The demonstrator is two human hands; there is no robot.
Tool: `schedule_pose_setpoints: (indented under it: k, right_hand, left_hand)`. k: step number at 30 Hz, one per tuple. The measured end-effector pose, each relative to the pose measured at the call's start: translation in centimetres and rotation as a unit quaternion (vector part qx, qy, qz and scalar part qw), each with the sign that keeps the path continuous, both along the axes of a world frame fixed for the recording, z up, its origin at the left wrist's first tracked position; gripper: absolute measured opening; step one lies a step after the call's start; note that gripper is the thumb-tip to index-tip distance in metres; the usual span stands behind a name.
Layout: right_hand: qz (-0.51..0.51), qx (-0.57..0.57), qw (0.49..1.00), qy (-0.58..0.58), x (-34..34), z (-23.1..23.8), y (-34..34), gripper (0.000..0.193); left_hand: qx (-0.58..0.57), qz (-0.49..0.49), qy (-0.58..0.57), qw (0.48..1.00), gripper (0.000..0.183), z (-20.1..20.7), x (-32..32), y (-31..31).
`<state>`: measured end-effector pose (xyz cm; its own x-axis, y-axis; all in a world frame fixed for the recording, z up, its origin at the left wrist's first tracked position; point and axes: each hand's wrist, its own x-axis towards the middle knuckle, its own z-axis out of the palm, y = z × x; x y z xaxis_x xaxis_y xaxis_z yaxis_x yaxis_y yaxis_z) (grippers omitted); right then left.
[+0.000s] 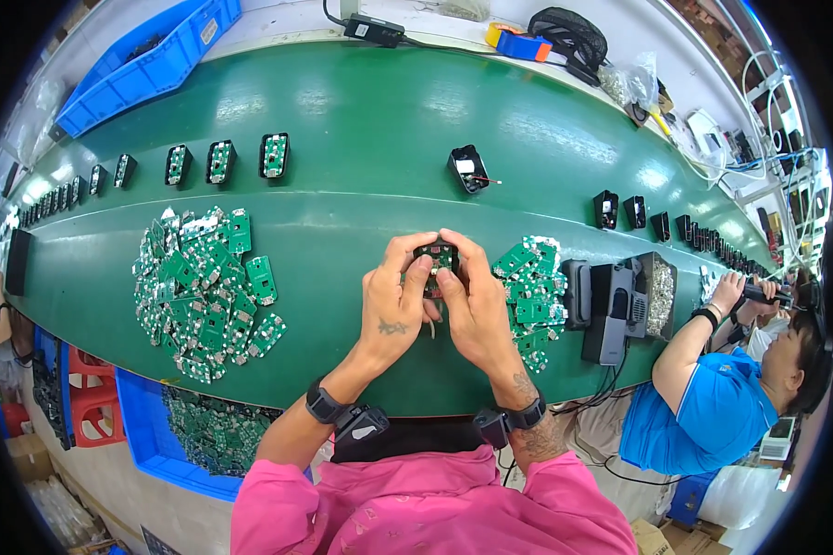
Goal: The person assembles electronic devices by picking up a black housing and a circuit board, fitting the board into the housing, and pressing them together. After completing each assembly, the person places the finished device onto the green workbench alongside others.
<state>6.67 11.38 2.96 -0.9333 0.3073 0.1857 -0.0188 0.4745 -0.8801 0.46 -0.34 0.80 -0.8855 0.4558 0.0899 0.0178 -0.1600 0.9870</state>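
Observation:
In front of me, over the green table, both hands grip a small black plastic housing (426, 252) with a circuit board (441, 259) inside it. My left hand (393, 289) has its fingers wrapped round one side, thumb on the board. On the other side my right hand (475, 301) is closed the same way, its thumb also pressing on the board. The lower end of the housing is partly hidden by my fingers. To the left lies a large heap of green circuit boards (199, 287); a smaller board heap (532, 298) sits close to my right hand.
Beyond my hands stands an open black housing (469, 169) with a wire. Filled housings (220, 162) line the left, others (606, 210) the right. Dark grey devices (607, 310) stand right. A blue bin (148, 69) is at the back left. A co-worker (713, 398) sits at right.

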Motion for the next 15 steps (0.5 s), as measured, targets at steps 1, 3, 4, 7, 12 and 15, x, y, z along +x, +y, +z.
schedule_pose_setpoints:
  k: [1,3,4,7,12,15]
  right_hand:
    - [-0.007,0.002,1.0,0.024,-0.1,-0.3,-0.2,0.041]
    - [-0.015,0.005,0.999,0.048,-0.1,-0.8,-0.5,0.04]
    - [-0.019,-0.002,0.999,0.05,-0.2,-0.9,-0.5,0.039]
    - [-0.017,-0.02,0.998,0.048,-0.4,-1.5,-0.4,0.039]
    - [0.012,-0.062,0.998,0.009,-1.2,0.3,-0.2,0.037]
    - [0.017,0.009,1.0,0.018,-2.0,0.1,-0.7,0.033]
  left_hand:
    - [-0.003,0.008,0.004,1.0,0.025,0.0,0.1,-0.1]
    - [-0.004,0.015,0.009,1.0,0.025,0.0,0.2,-0.1]
    - [-0.006,0.027,0.015,1.0,0.024,0.0,0.3,0.0]
    - [-0.01,0.042,0.029,0.999,0.023,0.0,0.1,0.0]
    - [-0.004,0.07,0.046,0.996,0.023,-0.2,-0.3,0.0]
    - [0.016,0.086,0.043,0.995,0.023,-0.4,-0.6,-0.2]
